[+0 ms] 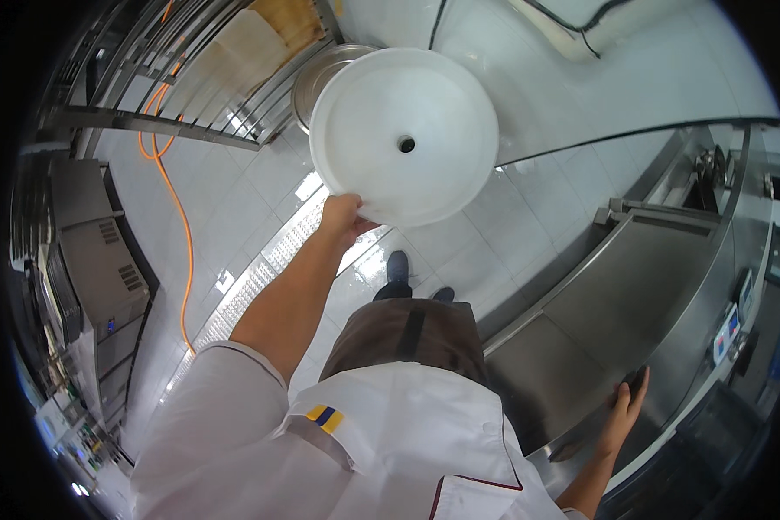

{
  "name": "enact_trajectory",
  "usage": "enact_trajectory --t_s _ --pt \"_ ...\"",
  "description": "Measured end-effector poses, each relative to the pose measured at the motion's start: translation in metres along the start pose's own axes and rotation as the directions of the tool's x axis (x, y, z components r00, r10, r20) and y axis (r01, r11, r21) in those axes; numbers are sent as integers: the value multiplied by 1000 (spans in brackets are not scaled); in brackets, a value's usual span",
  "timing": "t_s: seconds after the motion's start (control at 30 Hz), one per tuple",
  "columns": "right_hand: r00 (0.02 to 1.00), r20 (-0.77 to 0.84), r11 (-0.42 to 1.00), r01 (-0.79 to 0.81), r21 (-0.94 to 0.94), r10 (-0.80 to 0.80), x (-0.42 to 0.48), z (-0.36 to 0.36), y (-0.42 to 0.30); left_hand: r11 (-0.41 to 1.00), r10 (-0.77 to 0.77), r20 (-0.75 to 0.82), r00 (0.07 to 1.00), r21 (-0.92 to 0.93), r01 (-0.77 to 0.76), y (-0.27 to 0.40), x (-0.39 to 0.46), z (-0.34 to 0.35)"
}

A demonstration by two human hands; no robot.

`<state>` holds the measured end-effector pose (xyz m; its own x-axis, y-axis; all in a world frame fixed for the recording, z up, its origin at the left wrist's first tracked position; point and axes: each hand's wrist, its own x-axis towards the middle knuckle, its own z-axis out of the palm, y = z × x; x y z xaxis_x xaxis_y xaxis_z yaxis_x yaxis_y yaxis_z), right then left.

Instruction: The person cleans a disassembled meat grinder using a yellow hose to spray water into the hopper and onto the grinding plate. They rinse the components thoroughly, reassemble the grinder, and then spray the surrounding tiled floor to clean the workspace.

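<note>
My left hand [343, 220] grips the near rim of a large round white lid-like disc [403, 97], thumb on top and fingers curled underneath. The disc has a raised rim and a small dark hole at its centre. It is held out in front of me above the tiled floor. Off to my right side, my right hand [623, 409] has its fingers extended beside a stainless steel counter [598, 312]. It seems to touch the steel, though the contact is not clear. Nothing shows in its grasp.
A round metal lid or pan [318, 75] is partly hidden behind the disc. A slatted steel rack [234, 123] stands front left. An orange hose or cable [185, 227] crosses the floor near a perforated drain cover [260, 279]. Steel equipment [104, 260] stands left.
</note>
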<state>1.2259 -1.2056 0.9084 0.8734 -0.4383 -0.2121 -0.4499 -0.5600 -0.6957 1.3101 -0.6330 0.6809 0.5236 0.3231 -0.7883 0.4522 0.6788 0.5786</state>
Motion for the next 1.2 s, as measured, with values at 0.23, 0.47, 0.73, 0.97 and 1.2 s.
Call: enact_trajectory --t_s 0.23,0.47,0.73,0.97,1.2 --pt "935 309 984 158 81 -176 65 67 -104 999 -43 -71 997 -17 42 9 5 12" --pt "767 593 967 232 101 -246 144 112 -160 989 -47 -196 979 -147 18 -11 -3 23" --pt "546 778 942 289 173 -311 190 146 -195 996 -75 -351 933 -77 51 -10 7 55" --pt "25 831 531 779 332 -556 166 304 -248 993 15 -291 957 -109 -49 -46 -53 -3" --pt "-36 968 154 985 76 -247 137 541 -194 860 0 -585 811 414 298 -222 -241 -122"
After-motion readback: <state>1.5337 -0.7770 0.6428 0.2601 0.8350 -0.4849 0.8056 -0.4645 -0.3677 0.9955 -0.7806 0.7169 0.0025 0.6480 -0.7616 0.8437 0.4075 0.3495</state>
